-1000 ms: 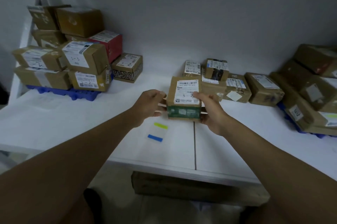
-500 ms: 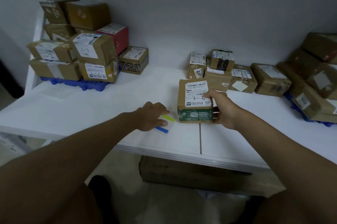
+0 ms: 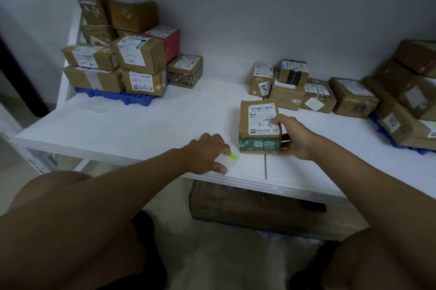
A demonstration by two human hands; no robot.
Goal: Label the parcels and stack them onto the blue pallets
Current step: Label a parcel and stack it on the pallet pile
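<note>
A small brown parcel with a white shipping label marked "3-3" and green tape on its front rests on the white table. My right hand grips its right side, thumb on top. My left hand lies palm down on a clear label sheet just left of the parcel. A yellow label pokes out from under its fingertips, which hide whether they pinch it. A blue pallet at the back left carries a stack of marked parcels. A second blue pallet shows at the right edge.
Several loose parcels sit against the wall behind the held one. Larger boxes pile up on the right pallet. A patterned box stands beside the left stack. A big carton lies under the table.
The parcel came down from in front of me onto the table, right hand still on it. My left hand let go of it and dropped onto the label sheet, covering the blue label.
</note>
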